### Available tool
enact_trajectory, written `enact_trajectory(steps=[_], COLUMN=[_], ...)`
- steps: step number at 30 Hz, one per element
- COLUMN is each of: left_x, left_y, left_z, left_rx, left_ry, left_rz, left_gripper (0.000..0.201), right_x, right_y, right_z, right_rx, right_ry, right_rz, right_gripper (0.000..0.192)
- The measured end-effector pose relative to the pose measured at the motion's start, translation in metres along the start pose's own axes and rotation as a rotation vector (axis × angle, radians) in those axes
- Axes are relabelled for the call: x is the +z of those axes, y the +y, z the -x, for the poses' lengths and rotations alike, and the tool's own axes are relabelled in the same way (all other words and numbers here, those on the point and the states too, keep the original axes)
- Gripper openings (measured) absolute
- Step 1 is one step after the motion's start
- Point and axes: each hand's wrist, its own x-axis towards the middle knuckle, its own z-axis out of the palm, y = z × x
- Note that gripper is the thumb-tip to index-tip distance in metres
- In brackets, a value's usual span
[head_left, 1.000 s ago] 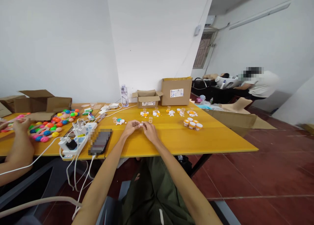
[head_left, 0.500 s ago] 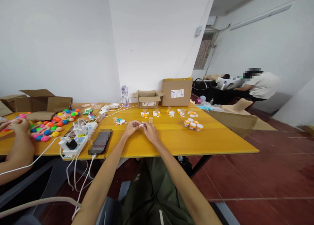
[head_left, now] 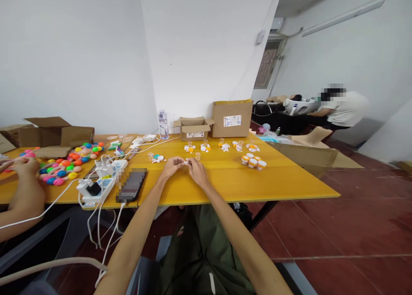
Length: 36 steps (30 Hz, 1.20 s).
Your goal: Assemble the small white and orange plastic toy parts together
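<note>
My left hand and my right hand meet over the near middle of the yellow table. Both are closed, fingertips pinching a small white piece between them; its exact kind is too small to make out. A clear little cup stands just beyond my right fingers. To the left of my left hand lies a pile of white and teal small parts. Beyond my hands runs a row of similar piles, among them white pieces with an orange lid. Several small jars with white and orange lids stand grouped at the right.
A phone and a white power strip with cables lie left of my arm. Farther left, a co-worker's hand is near colourful balls. Cardboard boxes and a bottle stand along the wall.
My hands stay together around the small white piece, with only slight finger movement. The camera view has shifted very slightly.
</note>
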Motion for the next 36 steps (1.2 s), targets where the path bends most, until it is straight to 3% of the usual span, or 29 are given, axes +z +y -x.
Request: enact_trajectory(steps=[18, 36], left_x=[0.0016, 0.0028], left_y=[0.0080, 0.0017], left_z=[0.0035, 0.0023], left_rx=[-0.006, 0.001], left_ry=[0.020, -0.077], left_rz=[0.020, -0.026], left_gripper=[0.027, 0.030], right_x=[-0.0015, -0.0038], right_y=[-0.0032, -0.0025], right_z=[-0.0005, -0.0023], right_rx=[-0.003, 0.000], right_ry=[0.024, 0.076], right_rz=[-0.018, -0.092], right_gripper=[0.012, 0.016])
